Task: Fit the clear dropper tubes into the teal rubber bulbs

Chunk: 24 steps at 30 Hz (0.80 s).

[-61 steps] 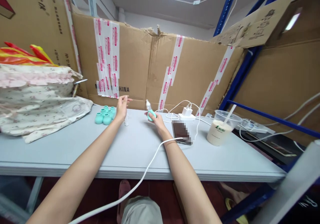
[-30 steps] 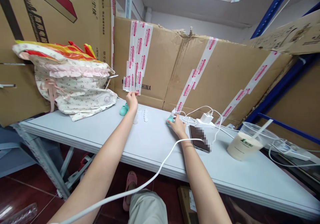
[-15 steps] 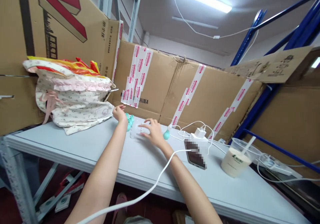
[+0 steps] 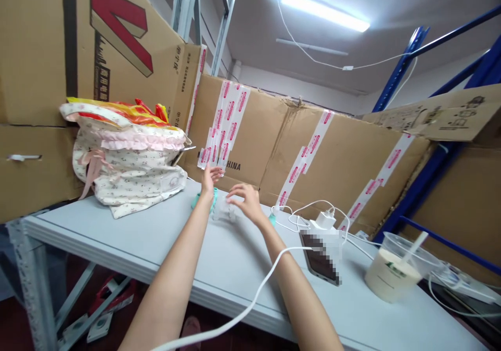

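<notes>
My left hand (image 4: 212,178) is raised over the teal rubber bulbs (image 4: 195,199), with its fingers stretched out and nothing visible in them. My wrist hides part of the bulbs. To its right, my right hand (image 4: 246,200) has curled fingers, with a clear plastic nozzle (image 4: 224,205) at the fingertips; its outline is faint. Several more clear nozzles (image 4: 229,216) stand on the table just below. Beyond my right wrist, a teal bulb with a nozzle fitted (image 4: 273,217) stands upright on the table, partly hidden.
A phone (image 4: 319,257) lies to the right, near a white charger (image 4: 325,219) with looping cables. A drink cup with a straw (image 4: 393,278) stands farther right. At left sits a floral cloth bag (image 4: 136,168). Cardboard (image 4: 266,142) walls the back; a white cable crosses my right forearm.
My right hand set the bulb with its nozzle down on the table, then moved left to the clear nozzles. My left hand stayed near the teal bulbs. The camera view tilted and turned.
</notes>
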{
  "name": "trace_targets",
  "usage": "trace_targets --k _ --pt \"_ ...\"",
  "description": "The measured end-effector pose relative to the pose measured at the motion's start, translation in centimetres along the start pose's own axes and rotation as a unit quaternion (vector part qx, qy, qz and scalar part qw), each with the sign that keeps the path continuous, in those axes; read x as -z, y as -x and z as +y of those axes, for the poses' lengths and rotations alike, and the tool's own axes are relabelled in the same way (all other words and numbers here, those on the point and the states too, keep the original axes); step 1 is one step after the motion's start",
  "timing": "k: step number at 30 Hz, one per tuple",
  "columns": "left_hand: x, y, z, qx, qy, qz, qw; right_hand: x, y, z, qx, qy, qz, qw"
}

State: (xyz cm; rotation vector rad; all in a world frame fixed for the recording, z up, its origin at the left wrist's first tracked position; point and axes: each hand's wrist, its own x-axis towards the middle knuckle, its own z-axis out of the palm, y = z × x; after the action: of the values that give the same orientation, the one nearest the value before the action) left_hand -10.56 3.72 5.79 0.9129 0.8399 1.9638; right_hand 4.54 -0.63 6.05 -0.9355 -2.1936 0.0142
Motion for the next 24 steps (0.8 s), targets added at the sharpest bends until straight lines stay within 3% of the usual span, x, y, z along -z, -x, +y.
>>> trace_targets --k 2,4,6,8,10,13,16,19,24 --pt "-0.9 0.8 0.3 -0.003 -0.020 -0.173 0.985 1.4 -0.7 0.8 -0.050 -0.064 0.065 0.995" --pt "-1.5 1.7 0.2 -0.016 -0.080 -0.291 0.953 2.3 -1.3 1.8 -0.114 -0.111 0.101 0.982" --pt "-1.9 2.2 -0.2 -0.022 -0.135 -0.372 0.918 2.6 -1.6 2.6 -0.160 -0.125 0.112 0.973" --pt "-1.9 2.3 -0.8 -0.030 -0.151 -0.409 0.899 2.1 -1.6 3.2 -0.175 -0.132 0.122 0.968" --pt "-1.7 2.0 -1.2 -0.035 -0.133 -0.387 0.912 1.1 -1.4 3.4 -0.176 -0.136 0.156 0.962" --pt "-1.4 1.3 -1.3 -0.007 -0.083 -0.283 0.955 -0.7 -1.0 3.4 -0.185 -0.064 0.167 0.966" --pt "-1.3 0.9 -1.0 0.016 -0.046 -0.175 0.983 -2.3 -0.5 2.8 -0.164 0.087 0.023 0.982" --pt "-1.2 0.8 -0.8 0.002 -0.034 -0.121 0.992 -3.4 -0.3 2.0 -0.110 0.183 -0.113 0.970" --pt "-1.4 1.1 -0.6 -0.007 -0.025 -0.109 0.994 -4.4 -0.2 1.5 -0.096 0.232 -0.158 0.955"
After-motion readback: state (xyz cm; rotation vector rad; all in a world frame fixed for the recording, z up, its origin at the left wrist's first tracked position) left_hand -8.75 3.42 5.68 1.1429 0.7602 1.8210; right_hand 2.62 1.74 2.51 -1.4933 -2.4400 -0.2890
